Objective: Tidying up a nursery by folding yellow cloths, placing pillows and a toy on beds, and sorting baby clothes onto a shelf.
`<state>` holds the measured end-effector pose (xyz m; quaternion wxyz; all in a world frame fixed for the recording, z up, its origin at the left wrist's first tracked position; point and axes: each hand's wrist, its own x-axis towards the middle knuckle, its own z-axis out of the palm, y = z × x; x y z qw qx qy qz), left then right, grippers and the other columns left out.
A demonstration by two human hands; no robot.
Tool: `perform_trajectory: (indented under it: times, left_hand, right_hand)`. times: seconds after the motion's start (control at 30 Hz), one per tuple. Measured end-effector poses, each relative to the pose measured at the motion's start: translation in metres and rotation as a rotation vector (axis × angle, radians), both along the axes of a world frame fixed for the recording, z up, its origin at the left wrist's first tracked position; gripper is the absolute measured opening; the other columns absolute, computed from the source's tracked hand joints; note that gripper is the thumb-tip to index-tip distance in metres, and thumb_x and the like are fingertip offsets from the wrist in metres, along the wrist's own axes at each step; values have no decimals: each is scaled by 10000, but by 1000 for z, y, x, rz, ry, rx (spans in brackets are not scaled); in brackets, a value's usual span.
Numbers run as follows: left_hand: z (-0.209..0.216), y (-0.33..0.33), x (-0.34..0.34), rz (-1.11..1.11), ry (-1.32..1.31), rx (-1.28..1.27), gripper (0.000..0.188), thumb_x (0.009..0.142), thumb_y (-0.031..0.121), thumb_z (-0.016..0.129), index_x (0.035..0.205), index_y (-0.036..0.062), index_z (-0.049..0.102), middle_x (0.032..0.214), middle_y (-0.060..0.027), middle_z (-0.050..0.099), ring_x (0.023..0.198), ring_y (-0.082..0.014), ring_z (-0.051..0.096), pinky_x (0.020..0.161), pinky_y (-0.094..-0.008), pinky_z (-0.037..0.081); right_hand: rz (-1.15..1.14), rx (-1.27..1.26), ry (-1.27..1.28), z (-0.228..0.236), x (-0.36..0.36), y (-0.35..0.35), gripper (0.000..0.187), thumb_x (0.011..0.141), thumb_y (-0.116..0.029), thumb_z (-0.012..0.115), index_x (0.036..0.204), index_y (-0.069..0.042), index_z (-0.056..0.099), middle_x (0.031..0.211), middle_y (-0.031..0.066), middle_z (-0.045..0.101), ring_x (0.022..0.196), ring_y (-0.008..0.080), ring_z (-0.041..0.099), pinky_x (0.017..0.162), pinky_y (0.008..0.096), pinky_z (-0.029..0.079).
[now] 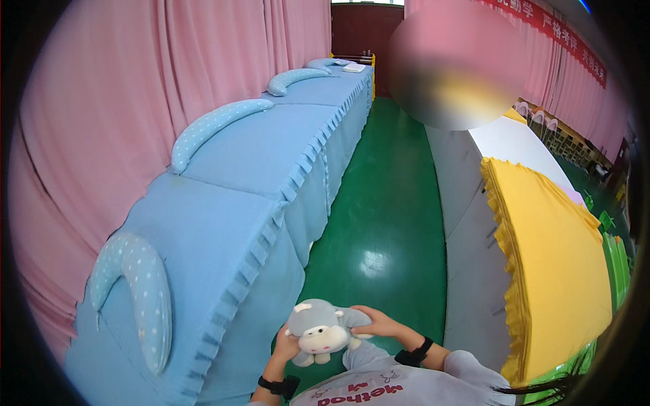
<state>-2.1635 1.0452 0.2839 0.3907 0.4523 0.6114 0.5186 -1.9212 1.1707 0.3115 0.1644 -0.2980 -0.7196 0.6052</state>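
Note:
A grey plush toy animal (326, 338) with a cream muzzle, small dark eyes and pink nostrils is held up close to my body at the bottom middle. My left hand (287, 344) closes around its left side, by the head. On the other side, my right hand (376, 324) grips the toy's grey body, thumb and fingers partly showing. The toy's face is turned up toward me, and its stubby cream feet hang below the muzzle. Its underside is hidden. Both of my wrists wear black bands.
On the left runs a long row of tables with a ruffled blue cover (237, 152), bearing several curved dotted pillows (154, 298). To the right stands a grey-sided table with a ruffled yellow cloth (552, 250). Green floor (379, 223) lies between; pink curtains (101, 101) hang left.

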Motion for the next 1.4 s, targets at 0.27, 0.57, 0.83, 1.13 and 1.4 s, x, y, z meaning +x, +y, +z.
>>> perform_trajectory:
  times: [0.27, 0.57, 0.83, 1.13, 1.4]
  left_hand:
    - [-34, 243, -52, 4, 121, 77, 414, 692, 70, 679, 1081, 22, 545, 1059, -106, 597, 985, -196, 562, 855, -325, 436]
    - [4, 433, -155, 335, -80, 135, 312, 721, 102, 650, 1002, -14, 579, 1004, -93, 612, 955, -193, 564, 823, -312, 440]
    - [1, 629, -243, 364, 32, 86, 356, 710, 42, 649, 1046, -20, 549, 996, -109, 613, 926, -196, 578, 790, -309, 456]
    - [-34, 880, -235, 287, -120, 123, 418, 713, 118, 667, 1082, -10, 518, 1060, -115, 573, 957, -202, 551, 837, -330, 443]
    - [-6, 1160, -225, 426, -305, 119, 423, 795, 144, 596, 1162, -5, 447, 1124, -104, 520, 991, -177, 529, 839, -310, 443]
  right_hand:
    - [-116, 40, -137, 3, -53, 237, 617, 750, -302, 679, 1228, -12, 417, 1154, 139, 513, 1048, 202, 503, 884, 307, 406]
    - [175, -100, 102, 29, -180, 475, 608, 795, -296, 641, 1258, -12, 368, 1160, 118, 497, 1045, 189, 496, 844, 303, 429]
    - [240, 211, -242, 36, -269, 672, 616, 796, -301, 624, 1274, -25, 350, 1162, 135, 509, 1047, 225, 506, 851, 321, 418]
    - [-77, 17, -117, 17, -172, 901, 623, 821, -262, 589, 1324, -44, 293, 1282, 144, 428, 1003, 221, 539, 806, 321, 439]
    - [-354, 6, -237, -17, -79, 1101, 491, 834, -281, 563, 1249, -71, 406, 1107, 121, 569, 924, 216, 554, 796, 328, 440]
